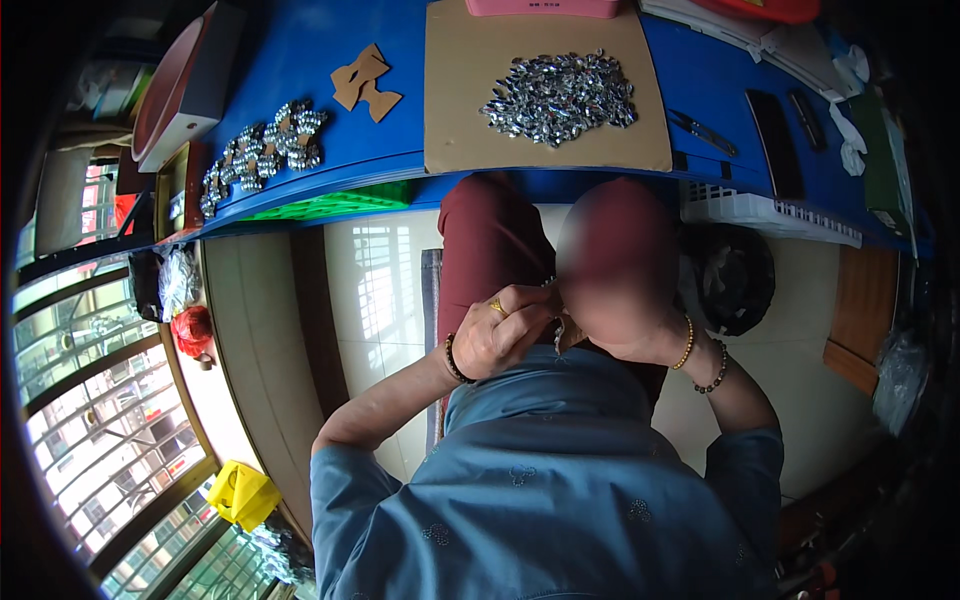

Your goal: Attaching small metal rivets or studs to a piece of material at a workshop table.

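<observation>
Over my lap, my left hand (500, 328) is closed in a pinch at the edge of a small brown cardboard piece (569, 334) with a shiny rim. My right hand (640, 338) meets it from the other side, touching or very near the card; a blurred patch hides its fingers, so its grip cannot be read. Beyond my knees, a heap of silver faceted beads (560, 98) lies on a tan board (455, 120). To its left are several plain bow-shaped cardboard pieces (365, 82). Farther left sit several bow shapes covered in silver beads (265, 145).
A blue table (390, 145) runs across the front. On its right lie small snips (703, 132), a dark flat case (775, 145) and a crumpled white tissue (850, 145). A pink container (545, 7) stands at the back. Below are a white basket (770, 212) and a dark bag (735, 280).
</observation>
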`<state>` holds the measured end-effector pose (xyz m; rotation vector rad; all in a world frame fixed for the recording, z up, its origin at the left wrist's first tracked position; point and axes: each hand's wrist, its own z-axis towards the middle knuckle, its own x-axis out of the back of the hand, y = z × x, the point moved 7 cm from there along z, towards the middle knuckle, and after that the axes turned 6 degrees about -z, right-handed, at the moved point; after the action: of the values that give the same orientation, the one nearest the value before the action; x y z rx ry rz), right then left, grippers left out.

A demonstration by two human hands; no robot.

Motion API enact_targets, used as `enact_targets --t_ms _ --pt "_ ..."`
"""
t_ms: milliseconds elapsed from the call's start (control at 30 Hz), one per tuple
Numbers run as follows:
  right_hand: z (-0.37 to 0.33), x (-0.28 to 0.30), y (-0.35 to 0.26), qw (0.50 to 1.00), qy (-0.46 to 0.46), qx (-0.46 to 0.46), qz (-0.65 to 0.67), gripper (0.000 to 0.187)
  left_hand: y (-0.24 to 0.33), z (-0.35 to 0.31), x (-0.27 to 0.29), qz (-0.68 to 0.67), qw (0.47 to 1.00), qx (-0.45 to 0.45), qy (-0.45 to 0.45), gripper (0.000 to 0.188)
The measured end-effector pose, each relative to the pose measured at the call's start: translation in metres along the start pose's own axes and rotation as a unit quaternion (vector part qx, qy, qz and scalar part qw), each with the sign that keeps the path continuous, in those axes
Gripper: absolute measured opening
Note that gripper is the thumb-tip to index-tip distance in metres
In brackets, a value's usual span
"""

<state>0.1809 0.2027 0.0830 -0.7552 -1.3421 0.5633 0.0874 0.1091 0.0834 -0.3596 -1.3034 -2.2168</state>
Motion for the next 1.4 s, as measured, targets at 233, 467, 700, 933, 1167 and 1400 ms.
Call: enact_targets --t_ms 233,467,700,933,1167,1400 --pt "-0.002 -0.002 0.005 1.000 -0.008 -0.011 0.026 0.011 0.000 0.000 0.000 0.001 1.000 -0.001 -0.001 0.037" --pt "-0.001 -0.002 0.006 0.999 -0.018 -0.019 0.032 0.011 0.000 -0.001 -0.001 -0.007 1.000 0.000 -0.005 0.033" --pt "0.001 -0.002 0.012 0.994 -0.026 0.003 0.108 0.011 -0.006 0.004 -0.005 -0.103 0.992 0.065 -0.038 0.024" --pt "-0.006 -0.013 0.023 0.980 -0.069 -0.010 0.188 0.012 -0.034 -0.017 -0.031 -0.477 0.787 0.385 -0.073 0.017" --pt "-0.022 -0.030 0.033 0.977 0.002 -0.021 0.213 0.014 -0.031 -0.034 -0.045 -0.625 0.591 0.507 -0.045 0.016" --pt "-0.017 -0.022 0.025 0.966 -0.022 -0.057 0.251 0.020 -0.033 -0.040 -0.045 -0.643 0.554 0.529 -0.017 0.017"
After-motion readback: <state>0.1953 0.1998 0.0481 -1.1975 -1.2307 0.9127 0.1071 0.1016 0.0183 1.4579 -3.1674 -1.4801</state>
